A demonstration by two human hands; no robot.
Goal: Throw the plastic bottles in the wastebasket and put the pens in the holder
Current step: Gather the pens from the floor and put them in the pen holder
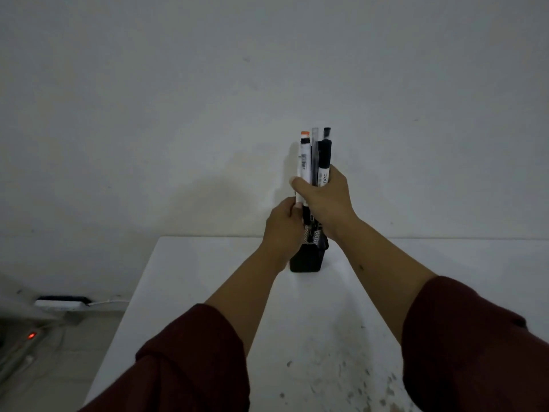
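Note:
A bundle of pens (315, 157) stands upright over the black mesh holder (306, 260) at the far edge of the white table (184, 281). The bundle includes a white marker with an orange cap, a clear pen and black markers. My right hand (323, 200) is wrapped around the middle of the bundle. My left hand (283, 230) grips the pens lower down, just above the holder's rim. The pens' lower ends are hidden behind my hands, so I cannot tell how deep they sit in the holder. No plastic bottles or wastebasket are in view.
A plain white wall rises right behind the table. On the floor at the left lie a white power strip (59, 304), cables and a device with a red light (31, 335). The table's near right surface is speckled with marks.

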